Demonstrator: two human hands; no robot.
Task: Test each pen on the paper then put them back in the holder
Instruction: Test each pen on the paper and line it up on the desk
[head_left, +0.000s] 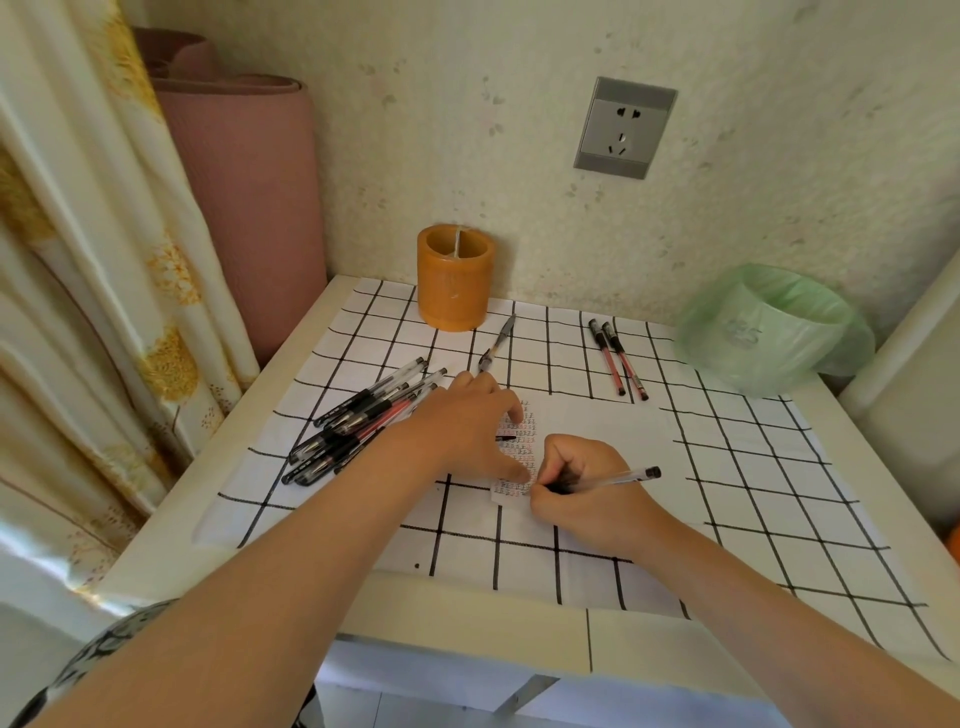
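At a checked tablecloth (753, 499), the right hand (582, 486) is gripping a clear pen (621, 478), its tip touching the paper (597, 418); the left hand (467, 426) is lying flat, fingers spread, pressing the sheet down; a heap of pens (358, 421) is lying to the left; two red pens (618, 358) are lying to the right; the orange holder (454, 278) is standing by the wall.

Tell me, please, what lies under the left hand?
The left hand rests on a narrow paper slip; rows of red and black test marks show between its forefinger and thumb. The palm covers the slip's left side, so anything there is hidden.
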